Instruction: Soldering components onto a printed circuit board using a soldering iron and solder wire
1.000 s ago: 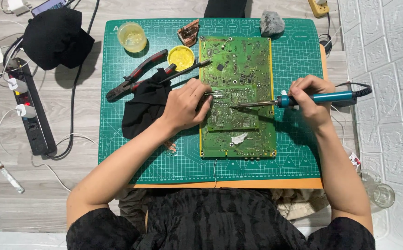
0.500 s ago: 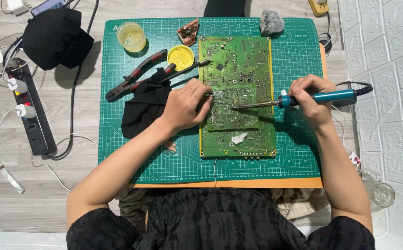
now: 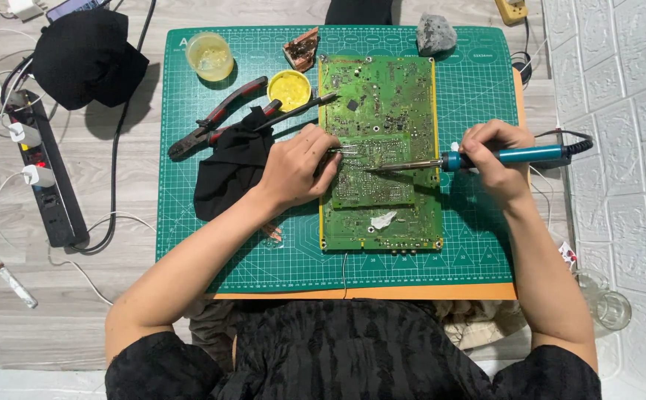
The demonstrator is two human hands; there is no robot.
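A large green circuit board [image 3: 389,96] lies on a green cutting mat [image 3: 471,244]. My right hand [image 3: 495,154] grips a teal-handled soldering iron [image 3: 512,156]; its metal tip points left and touches the middle of the board. My left hand [image 3: 297,167] rests on the board's left edge and pinches metal tweezers [image 3: 343,150], whose tips sit close to the iron's tip. A small white scrap [image 3: 382,220] lies on the lower part of the board.
On the mat's left lie a black cloth [image 3: 226,167], red-handled pliers [image 3: 215,122], a yellow tin [image 3: 289,87] and a clear cup [image 3: 209,55]. A grey stone [image 3: 435,33] sits at the top. A power strip [image 3: 41,170] and black cloth [image 3: 85,55] lie left.
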